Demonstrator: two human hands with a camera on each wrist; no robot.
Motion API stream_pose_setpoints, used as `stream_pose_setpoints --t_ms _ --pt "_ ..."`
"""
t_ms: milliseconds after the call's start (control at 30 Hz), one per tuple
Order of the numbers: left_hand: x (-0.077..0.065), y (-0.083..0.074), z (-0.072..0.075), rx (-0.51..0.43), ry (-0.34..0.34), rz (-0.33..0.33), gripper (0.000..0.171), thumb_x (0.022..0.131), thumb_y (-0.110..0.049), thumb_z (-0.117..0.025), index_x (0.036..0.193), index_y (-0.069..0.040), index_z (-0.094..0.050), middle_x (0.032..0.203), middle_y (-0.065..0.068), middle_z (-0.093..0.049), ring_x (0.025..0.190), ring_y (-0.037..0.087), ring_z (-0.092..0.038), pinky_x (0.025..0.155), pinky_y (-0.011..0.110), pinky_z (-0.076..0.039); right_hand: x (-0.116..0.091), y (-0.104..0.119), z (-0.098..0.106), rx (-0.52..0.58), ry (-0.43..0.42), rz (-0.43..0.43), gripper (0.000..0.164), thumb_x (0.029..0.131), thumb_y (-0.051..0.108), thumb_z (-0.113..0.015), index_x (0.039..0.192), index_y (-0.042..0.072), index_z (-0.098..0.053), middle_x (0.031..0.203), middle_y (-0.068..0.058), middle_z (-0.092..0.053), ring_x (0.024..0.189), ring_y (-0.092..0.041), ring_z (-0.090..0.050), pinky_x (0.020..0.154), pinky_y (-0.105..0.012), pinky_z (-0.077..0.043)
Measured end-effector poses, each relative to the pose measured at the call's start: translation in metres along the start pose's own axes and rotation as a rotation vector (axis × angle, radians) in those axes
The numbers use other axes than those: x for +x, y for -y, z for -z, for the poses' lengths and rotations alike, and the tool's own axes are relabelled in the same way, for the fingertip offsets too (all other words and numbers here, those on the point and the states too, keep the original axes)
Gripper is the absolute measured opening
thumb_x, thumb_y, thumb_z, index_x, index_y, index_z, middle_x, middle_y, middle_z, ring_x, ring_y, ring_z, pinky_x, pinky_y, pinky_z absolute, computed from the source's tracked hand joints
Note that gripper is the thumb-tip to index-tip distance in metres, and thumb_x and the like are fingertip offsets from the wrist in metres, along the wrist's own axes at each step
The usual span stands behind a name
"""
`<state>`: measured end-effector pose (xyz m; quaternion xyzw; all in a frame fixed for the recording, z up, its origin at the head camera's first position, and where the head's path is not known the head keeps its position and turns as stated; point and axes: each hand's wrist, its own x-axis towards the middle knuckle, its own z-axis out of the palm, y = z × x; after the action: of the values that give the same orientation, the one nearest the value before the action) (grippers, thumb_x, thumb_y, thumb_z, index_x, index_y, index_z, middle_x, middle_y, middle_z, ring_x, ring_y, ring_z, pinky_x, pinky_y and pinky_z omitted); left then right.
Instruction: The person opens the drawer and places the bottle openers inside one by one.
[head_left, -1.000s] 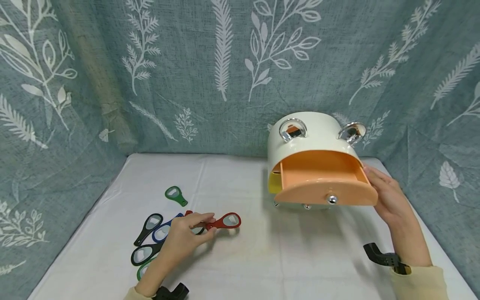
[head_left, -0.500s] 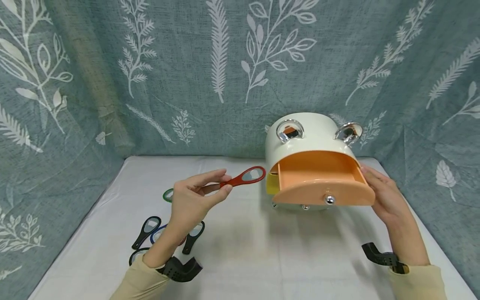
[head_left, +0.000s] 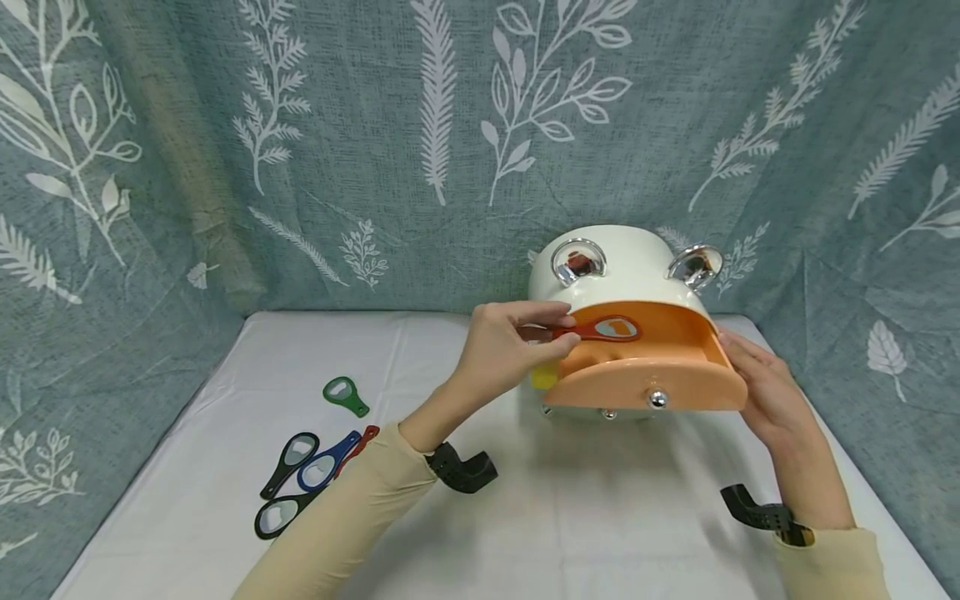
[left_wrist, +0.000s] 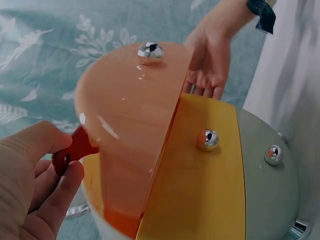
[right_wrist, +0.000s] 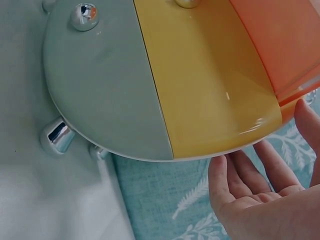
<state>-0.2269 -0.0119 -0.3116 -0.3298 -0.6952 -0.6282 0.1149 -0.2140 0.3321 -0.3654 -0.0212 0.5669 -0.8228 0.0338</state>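
Note:
A red bottle opener [head_left: 606, 329], pinched by its handle between thumb and fingers of my left hand [head_left: 517, 335], hangs over the pulled-out orange drawer [head_left: 645, 383]. That drawer is the top one of a rounded cream cabinet [head_left: 622, 258] with yellow and grey-green drawer fronts beneath it. In the left wrist view the opener's handle end [left_wrist: 67, 152] shows between the fingertips; its head is hidden behind the drawer front. My right hand [head_left: 768, 383] touches the cabinet's right side with extended fingers, the thumb near the orange drawer's edge in the right wrist view.
Left on the white cloth [head_left: 480, 533] lie a green opener [head_left: 345, 395], a blue opener [head_left: 322, 468], black openers [head_left: 291, 461] and a red one [head_left: 363, 442]. My left sleeve hides part of the group. A leaf-patterned curtain [head_left: 360, 125] hangs behind.
My left hand has lifted the red bottle opener off the cloth and carried it right and up, into the orange drawer's opening. The right hand has stayed at the cabinet's side.

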Motion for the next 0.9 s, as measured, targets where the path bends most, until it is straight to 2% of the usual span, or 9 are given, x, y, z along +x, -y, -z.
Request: stream_pose_setpoints --t_ms 200,333,433,500,600,667,800,900 --pt "0.014 -0.001 -0.013 0.105 0.087 -0.023 0.024 0.082 -0.005 -0.080 0.103 0.003 -0.075 0.090 0.006 -0.074 0.081 0.007 -0.069 0.070 0.026 -0.057 0.000 -0.001 0.001 -0.039 -0.010 0.010 0.022 0.099 0.025 -0.061 0.117 0.022 -0.072 0.117 0.003 -0.067 0.099 -0.011 -0.065 0.082 -0.025 -0.054" --pt "0.020 0.000 -0.014 0.166 0.182 0.003 0.032 0.080 -0.006 -0.082 0.110 0.003 -0.073 0.095 0.008 -0.074 0.086 0.008 -0.069 0.074 0.022 -0.055 0.000 -0.002 0.001 -0.030 -0.003 0.020 0.022 0.099 0.024 -0.061 0.118 0.022 -0.072 0.118 0.003 -0.067 0.100 -0.011 -0.064 0.083 -0.025 -0.054" --pt "0.021 0.001 -0.011 0.155 0.255 0.028 0.036 0.080 -0.005 -0.082 0.114 0.002 -0.072 0.100 0.009 -0.073 0.092 0.012 -0.069 0.079 0.021 -0.054 0.000 -0.002 0.001 -0.015 -0.001 0.020 0.021 0.100 0.022 -0.060 0.117 0.021 -0.073 0.117 0.003 -0.067 0.099 -0.011 -0.065 0.082 -0.025 -0.054" --pt "0.019 0.000 -0.006 0.108 0.266 0.035 0.036 0.080 -0.003 -0.081 0.114 0.002 -0.071 0.102 0.011 -0.072 0.095 0.014 -0.068 0.081 0.023 -0.054 0.001 -0.003 0.001 -0.009 -0.003 0.015 0.020 0.099 0.022 -0.061 0.115 0.021 -0.073 0.115 0.003 -0.068 0.098 -0.011 -0.065 0.082 -0.025 -0.054" --pt "0.013 -0.002 0.007 0.029 0.222 0.011 0.034 0.082 -0.001 -0.080 0.114 0.003 -0.071 0.103 0.013 -0.072 0.095 0.019 -0.069 0.082 0.028 -0.055 0.002 -0.003 0.000 -0.013 -0.012 0.012 0.020 0.099 0.022 -0.061 0.115 0.022 -0.074 0.114 0.003 -0.069 0.097 -0.012 -0.066 0.081 -0.025 -0.055" --pt "0.006 -0.004 0.020 0.010 0.179 -0.031 0.033 0.082 -0.001 -0.079 0.114 0.004 -0.070 0.105 0.014 -0.071 0.095 0.023 -0.069 0.082 0.032 -0.056 0.002 -0.003 0.000 -0.015 -0.018 0.007 0.020 0.098 0.023 -0.062 0.115 0.022 -0.074 0.114 0.003 -0.069 0.097 -0.012 -0.066 0.081 -0.026 -0.055" --pt "-0.018 -0.005 0.055 0.086 0.102 -0.083 0.035 0.083 -0.001 -0.079 0.116 0.000 -0.070 0.109 0.010 -0.070 0.096 0.023 -0.069 0.084 0.034 -0.055 0.002 -0.002 0.000 -0.025 -0.022 0.001 0.021 0.098 0.025 -0.063 0.115 0.023 -0.074 0.113 0.004 -0.069 0.096 -0.012 -0.066 0.080 -0.026 -0.055" --pt "-0.040 -0.003 0.082 0.150 0.054 -0.045 0.037 0.082 -0.002 -0.080 0.118 -0.005 -0.070 0.111 0.007 -0.070 0.098 0.019 -0.068 0.084 0.033 -0.055 0.001 -0.001 0.000 -0.023 -0.006 0.008 0.021 0.099 0.024 -0.061 0.115 0.023 -0.074 0.113 0.004 -0.069 0.095 -0.011 -0.066 0.079 -0.025 -0.055"
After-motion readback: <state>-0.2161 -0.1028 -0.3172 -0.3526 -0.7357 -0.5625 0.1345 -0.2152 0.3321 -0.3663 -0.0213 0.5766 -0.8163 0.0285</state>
